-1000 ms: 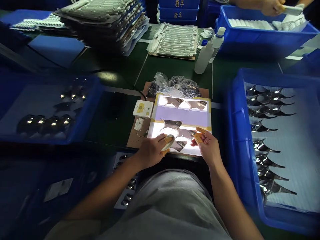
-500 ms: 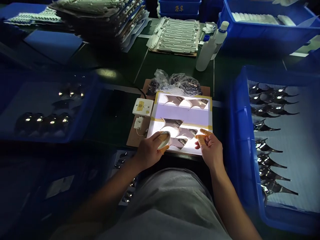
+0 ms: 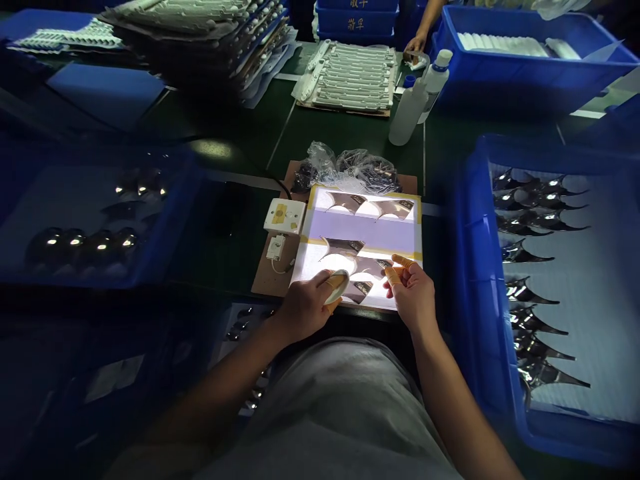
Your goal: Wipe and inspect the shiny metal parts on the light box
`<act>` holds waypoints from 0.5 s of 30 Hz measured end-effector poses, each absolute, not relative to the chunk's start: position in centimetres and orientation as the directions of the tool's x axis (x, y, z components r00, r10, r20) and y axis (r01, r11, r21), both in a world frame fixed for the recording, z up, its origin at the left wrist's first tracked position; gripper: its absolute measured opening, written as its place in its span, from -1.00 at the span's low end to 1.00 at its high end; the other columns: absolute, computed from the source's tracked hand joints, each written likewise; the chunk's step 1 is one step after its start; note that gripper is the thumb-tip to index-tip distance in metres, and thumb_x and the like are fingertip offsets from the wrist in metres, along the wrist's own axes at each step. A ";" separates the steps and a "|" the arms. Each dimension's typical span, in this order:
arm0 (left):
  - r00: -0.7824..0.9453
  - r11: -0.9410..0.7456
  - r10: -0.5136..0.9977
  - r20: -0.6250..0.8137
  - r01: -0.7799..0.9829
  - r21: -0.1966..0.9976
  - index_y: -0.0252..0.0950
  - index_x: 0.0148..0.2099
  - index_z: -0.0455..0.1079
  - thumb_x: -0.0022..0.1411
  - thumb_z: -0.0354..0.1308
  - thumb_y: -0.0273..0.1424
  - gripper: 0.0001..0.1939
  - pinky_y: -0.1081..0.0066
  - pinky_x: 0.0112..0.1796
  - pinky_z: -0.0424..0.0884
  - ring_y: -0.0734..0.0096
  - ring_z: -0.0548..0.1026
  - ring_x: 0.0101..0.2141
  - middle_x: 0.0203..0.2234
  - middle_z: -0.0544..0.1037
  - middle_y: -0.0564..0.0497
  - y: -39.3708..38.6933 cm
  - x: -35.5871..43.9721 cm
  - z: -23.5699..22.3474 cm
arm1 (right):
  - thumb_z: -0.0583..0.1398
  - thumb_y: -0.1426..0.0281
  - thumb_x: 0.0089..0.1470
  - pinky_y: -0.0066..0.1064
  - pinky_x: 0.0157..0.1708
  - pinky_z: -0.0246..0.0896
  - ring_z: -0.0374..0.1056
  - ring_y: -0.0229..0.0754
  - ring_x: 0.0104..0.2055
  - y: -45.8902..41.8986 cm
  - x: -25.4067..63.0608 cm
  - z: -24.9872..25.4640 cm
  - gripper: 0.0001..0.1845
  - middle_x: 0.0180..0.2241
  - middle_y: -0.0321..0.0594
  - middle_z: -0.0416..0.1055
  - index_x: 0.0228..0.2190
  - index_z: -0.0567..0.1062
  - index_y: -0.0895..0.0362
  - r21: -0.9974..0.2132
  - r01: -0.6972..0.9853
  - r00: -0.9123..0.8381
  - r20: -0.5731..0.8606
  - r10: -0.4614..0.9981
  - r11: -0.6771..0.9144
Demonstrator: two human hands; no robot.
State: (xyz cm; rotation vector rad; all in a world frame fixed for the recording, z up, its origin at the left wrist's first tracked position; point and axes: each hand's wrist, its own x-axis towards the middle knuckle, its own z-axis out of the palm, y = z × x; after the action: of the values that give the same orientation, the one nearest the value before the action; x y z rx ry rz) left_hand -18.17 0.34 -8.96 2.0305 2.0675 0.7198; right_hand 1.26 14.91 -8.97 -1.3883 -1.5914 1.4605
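My left hand (image 3: 306, 305), with orange finger covers, grips a shiny oval piece with a pale rim (image 3: 337, 287) above the front of a lit light box (image 3: 305, 257). My right hand (image 3: 414, 292), also with orange covers, is over the light box's right front part. Its fingers are bent, thumb and index finger apart, with nothing visible between them. They are close to the dark lettered corner of a grey translucent film (image 3: 367, 267); contact is unclear. Another film (image 3: 357, 291) is partly hidden by the oval piece. More films (image 3: 343, 248) lie behind.
A blue bin (image 3: 500, 427) with shiny pointed parts stands right; a blue tray (image 3: 165, 260) with shiny rounded parts is left. Behind the light box lie plastic bags (image 3: 350, 167) and bottles (image 3: 407, 117). Another person's hand (image 3: 416, 45) reaches in beyond them.
My left hand has moved slightly right with the oval piece, and my right hand slightly left, narrowing the gap between them. Another person's hand has appeared behind the bottles.
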 end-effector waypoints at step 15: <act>-0.149 -0.014 0.955 0.258 0.843 0.538 -0.27 0.19 0.39 0.28 0.31 -0.40 -0.55 0.18 -0.03 0.61 0.08 0.61 0.00 0.05 0.57 -0.18 2.3 -19.0 -8.8 | 0.31 0.09 0.07 -0.37 -0.48 0.32 0.40 -0.15 -0.38 12.7 3.9 -7.5 -0.45 -0.37 -0.20 0.51 0.00 0.55 0.17 -0.913 0.355 -0.488 -0.366 0.792 -0.203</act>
State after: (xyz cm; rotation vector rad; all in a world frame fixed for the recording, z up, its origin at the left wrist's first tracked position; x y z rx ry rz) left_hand -18.98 2.32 -8.77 1.9157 2.0658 0.8911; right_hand 3.94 12.69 -7.54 -1.3399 -1.7129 1.7377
